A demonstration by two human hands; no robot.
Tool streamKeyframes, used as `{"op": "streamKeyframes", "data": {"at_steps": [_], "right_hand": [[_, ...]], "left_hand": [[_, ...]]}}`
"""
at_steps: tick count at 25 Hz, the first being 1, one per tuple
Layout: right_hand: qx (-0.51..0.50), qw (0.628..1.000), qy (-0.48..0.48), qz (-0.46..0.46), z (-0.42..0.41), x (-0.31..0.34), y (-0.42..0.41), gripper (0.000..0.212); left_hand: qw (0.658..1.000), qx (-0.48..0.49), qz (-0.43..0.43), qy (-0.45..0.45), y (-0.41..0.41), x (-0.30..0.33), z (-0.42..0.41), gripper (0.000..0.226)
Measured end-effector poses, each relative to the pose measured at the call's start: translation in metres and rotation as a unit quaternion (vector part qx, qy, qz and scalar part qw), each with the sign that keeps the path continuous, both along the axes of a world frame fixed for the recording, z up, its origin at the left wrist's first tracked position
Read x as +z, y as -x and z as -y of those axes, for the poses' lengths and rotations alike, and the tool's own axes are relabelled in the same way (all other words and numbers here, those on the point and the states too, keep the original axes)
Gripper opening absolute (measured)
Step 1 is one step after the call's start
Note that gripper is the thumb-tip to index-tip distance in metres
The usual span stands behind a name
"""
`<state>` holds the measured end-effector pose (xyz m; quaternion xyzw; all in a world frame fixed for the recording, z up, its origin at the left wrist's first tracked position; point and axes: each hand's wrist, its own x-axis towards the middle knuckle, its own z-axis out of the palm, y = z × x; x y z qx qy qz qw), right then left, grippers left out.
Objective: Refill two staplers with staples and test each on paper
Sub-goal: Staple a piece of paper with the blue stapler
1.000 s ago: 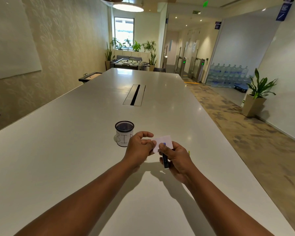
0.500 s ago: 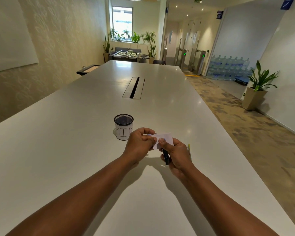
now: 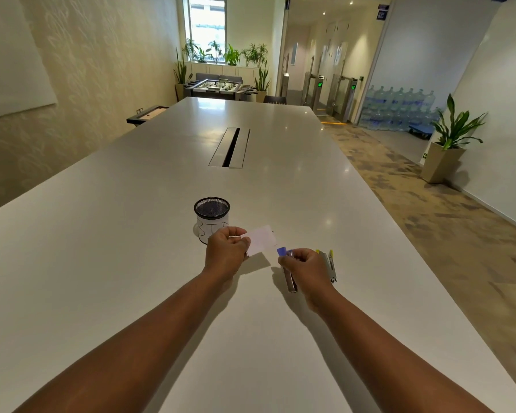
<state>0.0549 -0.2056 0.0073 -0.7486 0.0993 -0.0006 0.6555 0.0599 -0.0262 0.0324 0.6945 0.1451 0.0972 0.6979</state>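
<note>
My left hand (image 3: 227, 253) pinches a small white slip of paper (image 3: 262, 239) above the white table (image 3: 131, 234). My right hand (image 3: 306, 271) grips a small stapler (image 3: 288, 271) with a blue front end, held just right of the paper and apart from it. A second stapler (image 3: 329, 263) with yellow tips lies on the table right behind my right hand, partly hidden by it.
A black mesh cup (image 3: 211, 222) with a white label reading "BIN" stands on the table just beyond my left hand. A cable slot (image 3: 230, 147) is set into the table farther away. The table's right edge drops to a carpeted floor.
The stapler was pressed on the paper's edge between both hands. Now my right hand has pulled it off to the right, and my left hand holds the paper alone.
</note>
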Motion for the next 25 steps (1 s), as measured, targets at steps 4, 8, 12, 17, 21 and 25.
{"op": "streamKeyframes", "data": {"at_steps": [4,8,12,17,21,25], "right_hand": [[-0.028,0.961,0.265,0.076,0.0,-0.005,-0.018,0.033],[-0.013,0.897,0.434,0.086,0.0,-0.006,-0.035,0.043],[0.005,0.874,0.48,0.076,0.0,-0.013,-0.045,0.04],[0.011,0.874,0.48,0.072,0.003,-0.022,-0.049,0.042],[0.008,0.892,0.443,0.09,0.008,-0.028,-0.049,0.046],[0.007,0.949,0.277,0.152,0.018,-0.04,-0.032,0.049]], "left_hand": [[1.0,-0.004,-0.018,0.0,-0.007,-0.011,-0.001,0.015],[0.999,-0.004,-0.032,-0.007,-0.016,-0.017,0.0,0.012],[0.999,-0.004,-0.037,0.003,-0.025,-0.022,-0.001,0.011],[0.999,-0.013,-0.045,-0.001,-0.032,-0.028,0.001,0.011],[0.999,-0.024,-0.044,0.012,-0.035,-0.031,0.003,0.011],[0.997,-0.043,-0.055,0.043,-0.035,-0.034,0.004,0.012]]}}
